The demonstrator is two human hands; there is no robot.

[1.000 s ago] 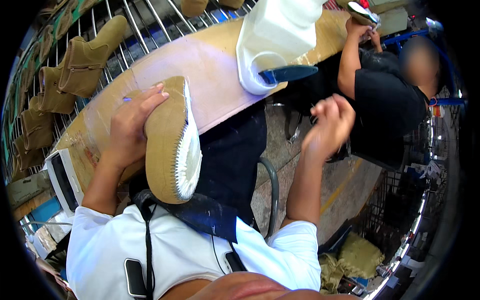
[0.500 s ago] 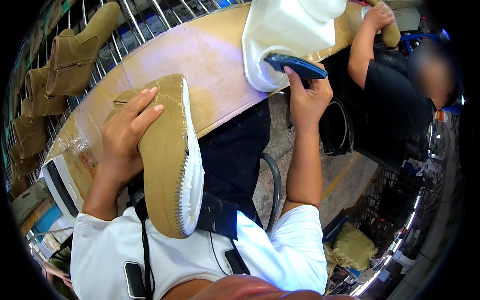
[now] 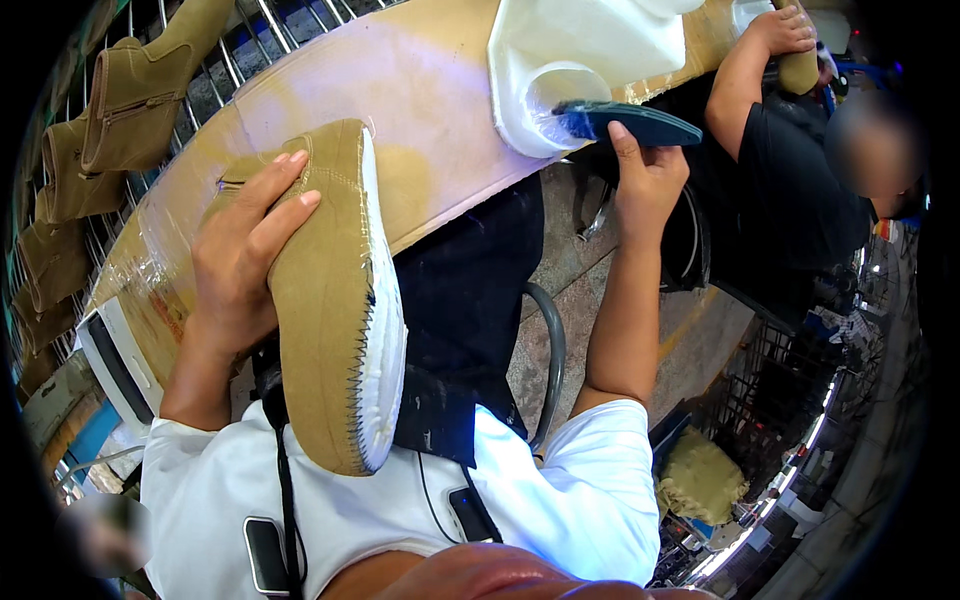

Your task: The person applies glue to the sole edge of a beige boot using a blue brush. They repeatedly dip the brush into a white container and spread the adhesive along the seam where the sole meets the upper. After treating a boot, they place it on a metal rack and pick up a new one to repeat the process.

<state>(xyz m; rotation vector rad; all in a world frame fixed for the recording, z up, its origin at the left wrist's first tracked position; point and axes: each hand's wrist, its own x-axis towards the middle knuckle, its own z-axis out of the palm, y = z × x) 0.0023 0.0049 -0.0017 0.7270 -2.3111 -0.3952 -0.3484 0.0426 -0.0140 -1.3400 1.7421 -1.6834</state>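
Observation:
My left hand (image 3: 245,255) grips a tan suede boot (image 3: 325,300), held on its side with its white sole (image 3: 385,320) turned to the right. My right hand (image 3: 645,175) holds a dark blue brush (image 3: 625,120) by its handle. The bristles sit in the round mouth of a white plastic container (image 3: 570,55) lying on the workbench.
A tan, plastic-wrapped workbench (image 3: 420,110) runs across the top. Several tan boots (image 3: 130,100) hang on a wire rack at the upper left. Another person in black (image 3: 800,170) works at the upper right, holding a boot. A wire basket (image 3: 745,440) stands at the lower right.
My right hand rose from open air to the container, took the brush and now holds its bristles in the opening. The boot stayed in my left hand, shifting slightly.

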